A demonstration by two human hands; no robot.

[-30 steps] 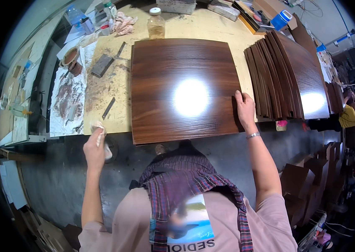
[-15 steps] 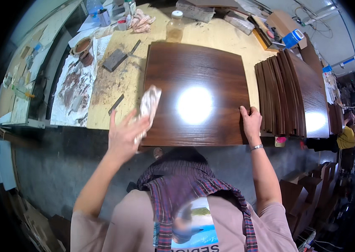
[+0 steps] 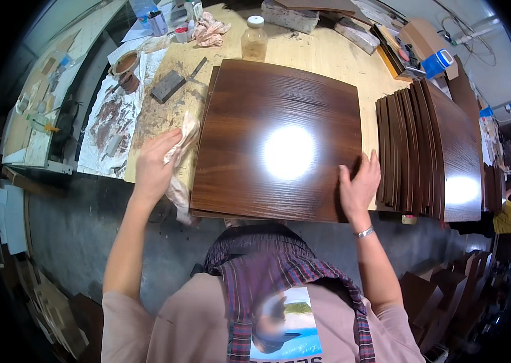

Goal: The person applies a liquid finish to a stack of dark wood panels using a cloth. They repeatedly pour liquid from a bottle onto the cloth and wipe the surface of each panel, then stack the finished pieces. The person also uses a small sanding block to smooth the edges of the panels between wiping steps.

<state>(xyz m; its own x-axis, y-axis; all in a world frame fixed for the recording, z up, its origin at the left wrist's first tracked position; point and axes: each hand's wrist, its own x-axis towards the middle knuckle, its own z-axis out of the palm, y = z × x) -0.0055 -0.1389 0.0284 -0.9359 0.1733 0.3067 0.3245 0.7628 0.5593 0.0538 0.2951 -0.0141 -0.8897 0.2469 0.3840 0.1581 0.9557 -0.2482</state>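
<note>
A large dark-brown glossy wooden panel (image 3: 279, 133) lies flat on the workbench (image 3: 340, 60), with a lamp's glare in its middle. My left hand (image 3: 156, 163) grips a pale stained rag (image 3: 183, 151) and presses it against the panel's left edge. On the panel's near right corner rests my right hand (image 3: 359, 184), fingers spread flat; a bracelet is on that wrist.
A stack of similar dark panels (image 3: 431, 151) stands to the right. At the back are a jar (image 3: 254, 39), crumpled rags (image 3: 210, 29), a dark block (image 3: 168, 86) and a stained sheet with a bowl (image 3: 125, 63). Another person (image 3: 503, 215) is at the far right.
My left hand with the rag rose from below the bench edge, swept over the panel's left part, and now sits at its left edge. The right hand stays on the near right corner.
</note>
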